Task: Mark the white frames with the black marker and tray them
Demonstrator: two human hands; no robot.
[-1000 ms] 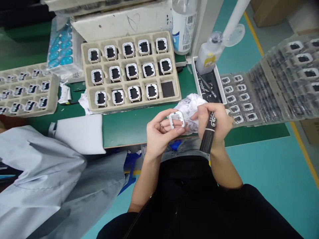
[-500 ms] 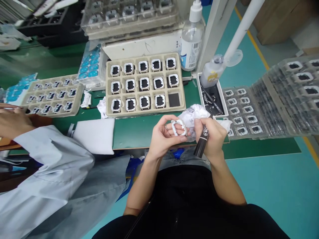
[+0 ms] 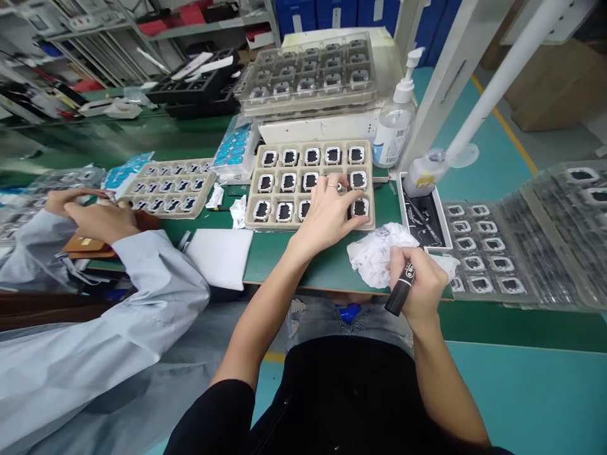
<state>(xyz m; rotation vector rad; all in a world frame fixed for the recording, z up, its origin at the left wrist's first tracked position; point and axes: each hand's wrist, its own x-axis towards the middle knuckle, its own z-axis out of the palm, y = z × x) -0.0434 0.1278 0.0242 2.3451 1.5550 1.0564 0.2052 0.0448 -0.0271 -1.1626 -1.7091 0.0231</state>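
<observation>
My left hand [image 3: 327,212] reaches over the beige tray [image 3: 310,144]. Its thumb and index finger lie on either side of a square silver metal frame [image 3: 360,208], which sits in the front right compartment. Similar frames fill the other visible compartments; the hand covers part of the front and middle rows. My right hand [image 3: 420,281] is closed around a black marker pen [image 3: 401,294], the dark end pointing down toward me. The pen's other end is hidden by the fingers. Beside that hand, a crumpled white cloth [image 3: 377,256] rests on the green table [image 3: 327,268].
Behind the tray stand a pump bottle [image 3: 393,129] and stacked clear trays [image 3: 308,79]. To the right are a white box [image 3: 443,230] with a small bottle [image 3: 422,174] and more frame trays [image 3: 488,246]. A co-worker's hands [image 3: 97,215] work at the left, near white foam [image 3: 220,256].
My left hand has moved forward and left from beside the cloth to the tray, carrying the metal frame into the bare front right compartment. My right hand still grips the marker pen.
</observation>
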